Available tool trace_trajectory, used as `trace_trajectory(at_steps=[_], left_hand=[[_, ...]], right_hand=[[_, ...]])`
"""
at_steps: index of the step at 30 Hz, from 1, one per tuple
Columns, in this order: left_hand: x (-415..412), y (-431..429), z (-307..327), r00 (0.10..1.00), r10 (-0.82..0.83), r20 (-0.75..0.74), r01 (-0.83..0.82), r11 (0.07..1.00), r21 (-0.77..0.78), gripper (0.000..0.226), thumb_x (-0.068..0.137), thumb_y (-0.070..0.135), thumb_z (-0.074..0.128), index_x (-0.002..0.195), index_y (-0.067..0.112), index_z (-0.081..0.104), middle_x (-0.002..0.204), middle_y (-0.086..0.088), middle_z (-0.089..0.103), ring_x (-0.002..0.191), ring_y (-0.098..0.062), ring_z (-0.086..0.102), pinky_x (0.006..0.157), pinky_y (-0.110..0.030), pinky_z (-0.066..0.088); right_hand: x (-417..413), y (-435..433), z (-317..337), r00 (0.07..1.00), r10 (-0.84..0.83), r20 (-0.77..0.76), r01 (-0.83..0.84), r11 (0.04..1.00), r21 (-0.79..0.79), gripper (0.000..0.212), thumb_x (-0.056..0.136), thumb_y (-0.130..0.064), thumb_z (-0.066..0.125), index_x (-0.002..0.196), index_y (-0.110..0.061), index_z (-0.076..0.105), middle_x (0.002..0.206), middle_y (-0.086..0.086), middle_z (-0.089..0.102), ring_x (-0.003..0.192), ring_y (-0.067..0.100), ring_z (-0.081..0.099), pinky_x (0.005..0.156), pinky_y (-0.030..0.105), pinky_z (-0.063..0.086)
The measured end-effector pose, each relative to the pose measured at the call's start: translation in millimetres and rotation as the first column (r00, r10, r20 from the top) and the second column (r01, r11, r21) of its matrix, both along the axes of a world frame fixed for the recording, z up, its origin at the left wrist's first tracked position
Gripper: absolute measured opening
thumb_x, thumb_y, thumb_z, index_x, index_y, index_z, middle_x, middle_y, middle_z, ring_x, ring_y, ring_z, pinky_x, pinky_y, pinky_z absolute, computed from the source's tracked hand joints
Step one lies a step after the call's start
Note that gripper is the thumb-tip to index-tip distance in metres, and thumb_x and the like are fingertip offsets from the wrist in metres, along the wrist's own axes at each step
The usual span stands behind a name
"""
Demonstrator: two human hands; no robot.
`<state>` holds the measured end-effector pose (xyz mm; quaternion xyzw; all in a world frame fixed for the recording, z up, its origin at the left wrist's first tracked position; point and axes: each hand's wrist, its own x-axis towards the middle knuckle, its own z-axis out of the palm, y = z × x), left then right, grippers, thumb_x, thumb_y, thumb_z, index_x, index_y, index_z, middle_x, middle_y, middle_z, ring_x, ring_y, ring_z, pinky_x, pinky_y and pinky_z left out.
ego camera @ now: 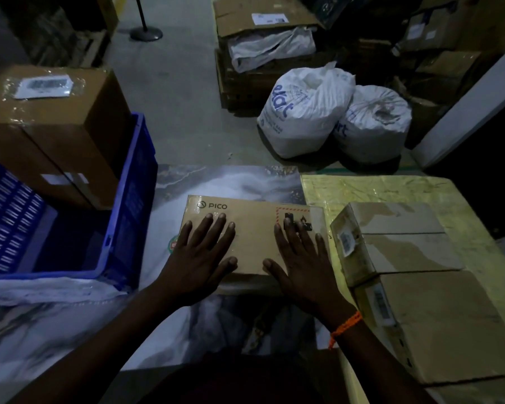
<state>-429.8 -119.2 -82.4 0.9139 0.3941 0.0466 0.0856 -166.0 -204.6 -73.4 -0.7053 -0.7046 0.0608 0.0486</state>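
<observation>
We steady the flat brown cardboard box (pixel 254 228) under spread left hand (pixel 200 258) and right hand (pixel 301 263). Next, likely clasp its three- and nine-o'clock edges.

A shut brown PICO box (pixel 252 225) lies flat on the marbled table (pixel 231 182).

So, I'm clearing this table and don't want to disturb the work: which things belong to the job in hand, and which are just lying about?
In hand: PICO box; left hand and right hand, both flat on its top.
Lying about: blue crate with brown box in it; small carton and larger carton on the yellow sheet; white sacks on the floor.
</observation>
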Motion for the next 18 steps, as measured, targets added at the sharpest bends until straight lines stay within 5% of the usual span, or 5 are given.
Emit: trace_trajectory(at_steps=[6, 9, 11, 14, 18], left_hand=[[8.4, 3.5, 7.9, 0.992, 0.123, -0.034, -0.125, 0.992, -0.035, 0.084, 0.097, 0.076, -0.002, 0.164, 0.025, 0.000, 0.171, -0.005, -0.010, 0.157, -0.026, -0.017, 0.122, -0.062, -0.011], [17.2, 9.0, 14.2, 0.927, 0.375, 0.016, -0.371, 0.921, -0.121, 0.097, 0.091, 0.084, 0.012, 0.160, 0.021, -0.014, 0.167, -0.008, -0.026, 0.154, -0.029, -0.025, 0.118, -0.058, -0.017], [18.2, 20.7, 16.5, 0.853, 0.516, 0.076, -0.476, 0.830, -0.291, 0.111, 0.088, 0.085, 0.035, 0.161, 0.019, -0.015, 0.168, -0.011, -0.025, 0.156, -0.032, -0.015, 0.122, -0.058, -0.001], [16.3, 43.9, 25.0, 0.711, 0.671, 0.212, -0.479, 0.682, -0.552, 0.112, 0.078, 0.074, 0.068, 0.157, 0.010, 0.020, 0.162, -0.019, 0.028, 0.144, -0.037, 0.038, 0.111, -0.049, 0.039], [18.3, 52.1, 22.8, 0.627, 0.691, 0.360, -0.461, 0.701, -0.543, 0.086, 0.080, 0.057, 0.079, 0.143, 0.015, 0.040, 0.140, -0.008, 0.055, 0.123, -0.030, 0.057, 0.097, -0.041, 0.046]], right_hand=[[2.8, 7.8, 2.4, 0.995, -0.084, -0.047, 0.083, 0.996, -0.028, 0.090, 0.091, -0.085, 0.000, 0.163, -0.033, -0.010, 0.169, -0.005, -0.023, 0.157, 0.019, -0.023, 0.127, 0.056, -0.005], [11.5, 17.8, 13.4, 0.929, -0.312, -0.197, 0.315, 0.949, -0.015, 0.101, 0.089, -0.084, 0.027, 0.164, -0.028, -0.010, 0.171, 0.002, -0.020, 0.158, 0.022, -0.015, 0.125, 0.054, 0.000], [27.1, 30.1, 16.1, 0.797, -0.464, -0.387, 0.459, 0.881, -0.110, 0.115, 0.085, -0.081, 0.055, 0.166, -0.017, 0.003, 0.173, 0.013, 0.005, 0.158, 0.030, 0.012, 0.125, 0.053, 0.019], [44.2, 43.6, 18.7, 0.454, -0.549, -0.702, 0.509, 0.806, -0.301, 0.127, 0.051, -0.096, 0.069, 0.145, -0.014, 0.046, 0.137, 0.012, 0.066, 0.119, 0.024, 0.067, 0.100, 0.046, 0.056], [41.0, 51.7, 21.7, 0.475, -0.493, -0.729, 0.517, 0.827, -0.223, 0.082, 0.082, -0.064, 0.075, 0.140, -0.016, 0.045, 0.127, 0.006, 0.067, 0.110, 0.024, 0.067, 0.094, 0.041, 0.057]])
